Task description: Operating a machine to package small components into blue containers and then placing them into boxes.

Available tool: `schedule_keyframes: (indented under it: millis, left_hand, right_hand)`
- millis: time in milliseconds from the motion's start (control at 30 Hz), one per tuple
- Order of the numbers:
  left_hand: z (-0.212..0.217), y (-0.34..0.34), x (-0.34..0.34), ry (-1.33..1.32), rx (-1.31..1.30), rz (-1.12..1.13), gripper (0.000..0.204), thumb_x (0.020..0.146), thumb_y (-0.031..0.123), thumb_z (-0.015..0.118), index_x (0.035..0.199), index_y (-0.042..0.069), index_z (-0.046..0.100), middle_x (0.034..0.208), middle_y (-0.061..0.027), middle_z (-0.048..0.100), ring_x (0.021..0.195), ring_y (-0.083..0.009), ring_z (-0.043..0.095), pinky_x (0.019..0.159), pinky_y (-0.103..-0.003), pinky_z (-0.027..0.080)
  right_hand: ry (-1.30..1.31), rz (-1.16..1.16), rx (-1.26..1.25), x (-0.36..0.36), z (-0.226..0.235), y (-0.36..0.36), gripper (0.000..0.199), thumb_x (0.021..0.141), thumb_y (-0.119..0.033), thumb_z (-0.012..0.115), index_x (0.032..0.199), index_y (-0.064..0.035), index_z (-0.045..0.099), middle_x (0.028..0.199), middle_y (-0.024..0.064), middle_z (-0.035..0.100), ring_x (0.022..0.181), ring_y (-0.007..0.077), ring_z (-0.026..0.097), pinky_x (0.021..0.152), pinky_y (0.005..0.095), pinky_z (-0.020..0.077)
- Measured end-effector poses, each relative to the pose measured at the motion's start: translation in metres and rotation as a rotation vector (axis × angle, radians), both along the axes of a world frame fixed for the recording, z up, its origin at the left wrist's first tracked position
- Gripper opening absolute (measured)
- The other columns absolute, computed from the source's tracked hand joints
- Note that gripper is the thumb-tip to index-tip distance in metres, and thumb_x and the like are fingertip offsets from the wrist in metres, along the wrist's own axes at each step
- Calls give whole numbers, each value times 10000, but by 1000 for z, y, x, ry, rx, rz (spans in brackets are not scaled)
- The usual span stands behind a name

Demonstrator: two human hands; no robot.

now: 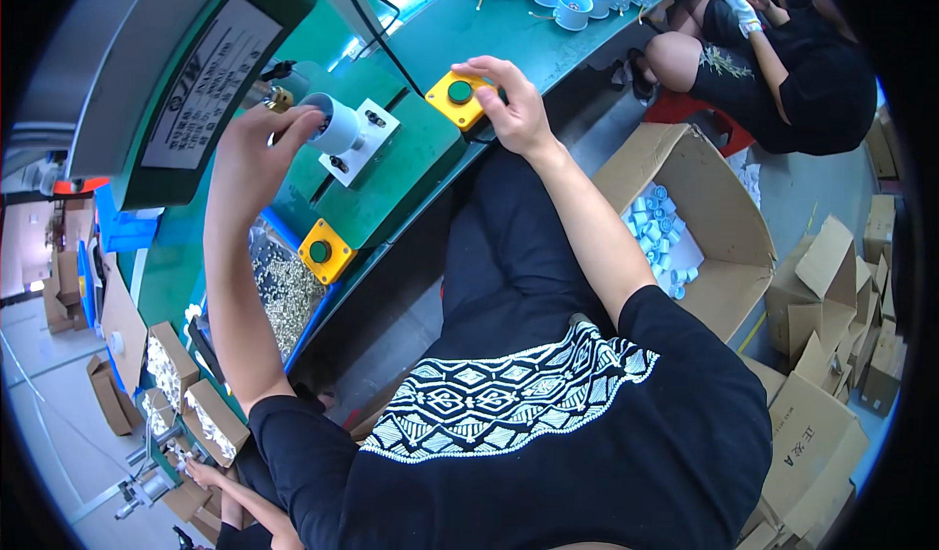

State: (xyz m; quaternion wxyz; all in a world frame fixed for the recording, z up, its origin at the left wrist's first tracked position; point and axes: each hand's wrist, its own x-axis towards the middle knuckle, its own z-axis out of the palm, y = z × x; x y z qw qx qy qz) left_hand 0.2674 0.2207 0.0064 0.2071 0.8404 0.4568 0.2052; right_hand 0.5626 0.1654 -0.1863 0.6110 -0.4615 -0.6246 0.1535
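My left hand (256, 154) is at the press, thumb and fingertips pinched together at the mouth of a light blue plastic cup (340, 128). Whatever small thing the pinch may hold is hidden. The cup lies on its side on a white fixture plate (377, 149) bolted to the green bench, below a brass-coloured press tip (281, 98). My right hand (514, 110) rests over the edge of a yellow button box (453, 110), its fingers and thumb apart beside the dark green button.
A second yellow button box (324, 251) sits at the bench's near edge, by a blue tray (284, 296) of small metal parts. Several finished-looking blue cups (572, 7) stand at the far end. A cardboard box (724, 218) with blue pieces stands at right. Co-workers (822, 81) sit nearby.
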Motion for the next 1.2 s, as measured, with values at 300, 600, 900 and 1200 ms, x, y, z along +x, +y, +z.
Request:
schedule_keyframes:
  millis: [300, 600, 900, 1200]
  left_hand:
    - [-154, -118, -77, 43, 631, 118, 251, 867, 70, 772, 1113, 27, 749, 1009, -131, 731, 989, -326, 681, 899, -460, 537]
    - [-114, -134, -69, 252, 517, 196, 280, 844, 166, 779, 1104, 62, 756, 1038, -119, 704, 1024, -323, 633, 979, -453, 478]
    - [-133, -102, -147, -10, 184, 439, 289, 953, 112, 656, 1220, 1, 669, 1082, -145, 693, 1098, -358, 628, 986, -443, 479]
    - [-107, -108, -142, 235, -182, 299, 159, 964, 56, 654, 1097, -15, 707, 971, -156, 705, 917, -337, 697, 851, -384, 536]
  right_hand:
    - [-244, 18, 181, 4, -3, 0, 326, 815, -198, 727, 1103, -52, 685, 1141, 109, 710, 1086, 327, 622, 947, 407, 522]
    - [-440, -26, 290, 12, 11, 24, 218, 893, -228, 646, 908, -27, 728, 1016, 120, 705, 985, 313, 628, 915, 402, 488]
    - [128, 120, -14, 12, -3, 12, 468, 1074, -356, 408, 1170, 19, 671, 1141, 120, 743, 1116, 220, 663, 959, 333, 452]
    - [152, 115, -12, 26, -14, 15, 378, 1094, -230, 411, 1167, 31, 674, 1135, 128, 751, 1072, 209, 691, 987, 313, 488]
